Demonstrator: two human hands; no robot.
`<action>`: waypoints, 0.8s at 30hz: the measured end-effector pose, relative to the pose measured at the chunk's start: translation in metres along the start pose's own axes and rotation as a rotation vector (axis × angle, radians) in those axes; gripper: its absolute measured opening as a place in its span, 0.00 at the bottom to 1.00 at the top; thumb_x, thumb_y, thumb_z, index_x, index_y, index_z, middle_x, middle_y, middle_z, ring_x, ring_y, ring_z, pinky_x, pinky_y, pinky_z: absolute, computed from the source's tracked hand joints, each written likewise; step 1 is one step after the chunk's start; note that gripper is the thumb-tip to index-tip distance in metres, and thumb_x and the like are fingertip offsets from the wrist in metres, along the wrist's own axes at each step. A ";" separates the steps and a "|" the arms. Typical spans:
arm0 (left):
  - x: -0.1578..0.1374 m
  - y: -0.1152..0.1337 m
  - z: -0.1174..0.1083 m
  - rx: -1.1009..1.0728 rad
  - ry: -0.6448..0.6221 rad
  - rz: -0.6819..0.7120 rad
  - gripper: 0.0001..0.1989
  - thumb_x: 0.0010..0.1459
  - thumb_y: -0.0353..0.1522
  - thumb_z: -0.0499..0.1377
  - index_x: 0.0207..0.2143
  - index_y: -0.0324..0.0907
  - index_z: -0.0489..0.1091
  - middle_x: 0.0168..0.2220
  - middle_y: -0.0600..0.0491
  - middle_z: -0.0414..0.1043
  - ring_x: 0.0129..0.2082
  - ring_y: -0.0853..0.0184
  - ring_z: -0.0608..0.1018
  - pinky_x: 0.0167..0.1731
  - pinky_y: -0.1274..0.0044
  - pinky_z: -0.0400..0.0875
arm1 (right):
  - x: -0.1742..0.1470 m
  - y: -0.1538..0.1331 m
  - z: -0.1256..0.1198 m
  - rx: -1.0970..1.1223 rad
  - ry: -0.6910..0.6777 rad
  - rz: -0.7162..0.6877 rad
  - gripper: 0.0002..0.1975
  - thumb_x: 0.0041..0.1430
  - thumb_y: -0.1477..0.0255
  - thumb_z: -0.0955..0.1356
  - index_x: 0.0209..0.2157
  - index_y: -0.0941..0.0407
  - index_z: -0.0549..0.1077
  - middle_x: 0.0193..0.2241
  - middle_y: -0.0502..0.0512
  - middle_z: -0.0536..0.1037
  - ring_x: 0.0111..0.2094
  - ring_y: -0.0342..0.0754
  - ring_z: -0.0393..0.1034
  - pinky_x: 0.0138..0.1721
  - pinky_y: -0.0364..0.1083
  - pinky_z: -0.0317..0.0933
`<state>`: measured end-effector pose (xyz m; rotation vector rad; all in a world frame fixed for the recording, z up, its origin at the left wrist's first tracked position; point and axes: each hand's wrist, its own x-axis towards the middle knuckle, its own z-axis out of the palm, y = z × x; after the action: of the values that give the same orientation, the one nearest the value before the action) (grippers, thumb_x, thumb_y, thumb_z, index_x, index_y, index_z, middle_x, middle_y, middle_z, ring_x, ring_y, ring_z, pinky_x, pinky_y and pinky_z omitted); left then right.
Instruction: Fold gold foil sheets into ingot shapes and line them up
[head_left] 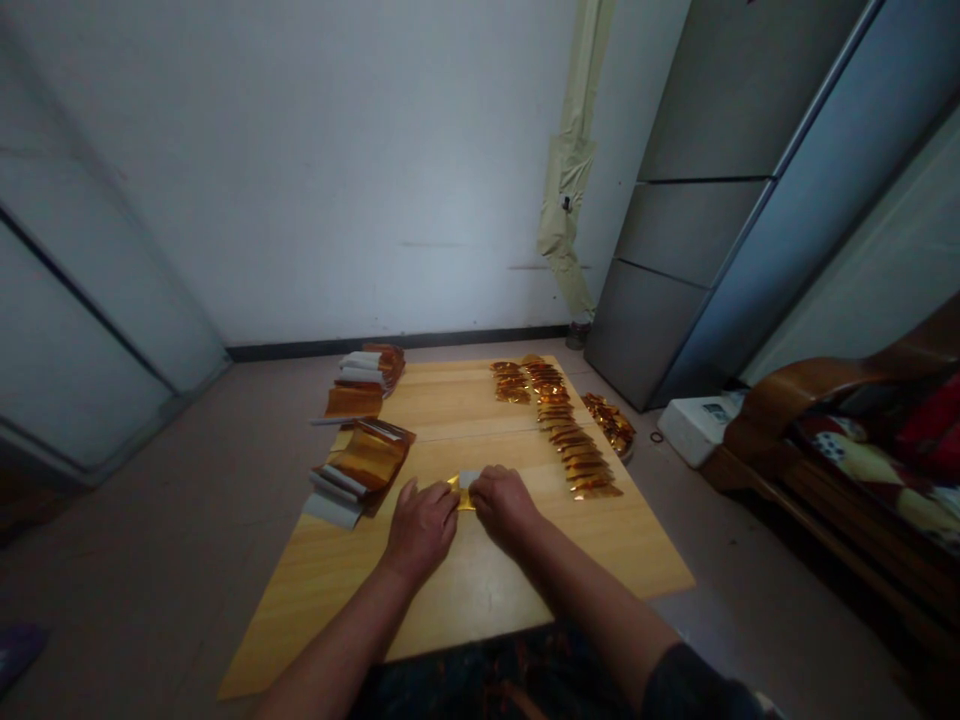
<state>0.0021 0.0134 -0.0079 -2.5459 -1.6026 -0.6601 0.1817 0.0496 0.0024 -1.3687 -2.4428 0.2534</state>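
Note:
Between my two hands, low over the wooden table, is a small piece of gold foil paper (466, 497) with a pale grey part at its upper edge. My left hand (424, 520) grips its left end, fingers closed on it. At the right end my right hand (504, 503) is closed on the same paper, knuckles up. Both hands partly hide the folds. Left of them lie stacks of flat gold foil sheets (369, 455) with grey-white backs. A long row of folded gold foil pieces (574, 440) runs along the table's right side, with a shorter row (511, 384) beside its far end.
The wooden tabletop (465, 590) stands before a white wall (375, 180). A container heaped with gold pieces (609, 422) sits on the floor at its right. Beyond are a grey refrigerator (690, 220), a white box (691, 428) and a wooden bench (810, 500).

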 end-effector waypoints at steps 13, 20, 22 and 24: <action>0.006 0.009 -0.003 0.019 -0.034 -0.087 0.08 0.61 0.35 0.54 0.38 0.45 0.71 0.38 0.52 0.76 0.39 0.62 0.77 0.51 0.61 0.57 | -0.012 0.021 -0.006 0.028 0.011 -0.183 0.07 0.61 0.72 0.67 0.30 0.55 0.76 0.32 0.52 0.74 0.36 0.45 0.62 0.36 0.44 0.50; 0.008 0.014 -0.002 0.066 0.006 -0.101 0.08 0.60 0.36 0.55 0.35 0.44 0.72 0.33 0.52 0.74 0.35 0.62 0.76 0.53 0.59 0.55 | -0.009 0.018 0.005 -0.023 0.075 -0.140 0.08 0.62 0.73 0.66 0.30 0.55 0.76 0.31 0.53 0.74 0.34 0.46 0.62 0.34 0.44 0.48; 0.008 0.015 0.000 0.080 0.026 -0.093 0.08 0.61 0.36 0.55 0.35 0.44 0.72 0.34 0.52 0.74 0.36 0.62 0.76 0.54 0.58 0.54 | -0.007 0.018 0.003 0.006 0.073 -0.111 0.08 0.61 0.73 0.66 0.29 0.55 0.75 0.30 0.53 0.74 0.33 0.46 0.62 0.34 0.44 0.48; 0.007 0.016 0.002 0.103 0.035 -0.084 0.08 0.61 0.34 0.54 0.35 0.44 0.72 0.33 0.52 0.74 0.35 0.63 0.76 0.56 0.57 0.53 | -0.007 0.017 0.000 0.045 0.068 -0.084 0.08 0.61 0.73 0.66 0.28 0.56 0.75 0.30 0.52 0.73 0.32 0.45 0.61 0.33 0.44 0.48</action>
<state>0.0194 0.0128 -0.0046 -2.3940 -1.6932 -0.6082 0.1981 0.0526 -0.0043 -1.2325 -2.4170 0.2366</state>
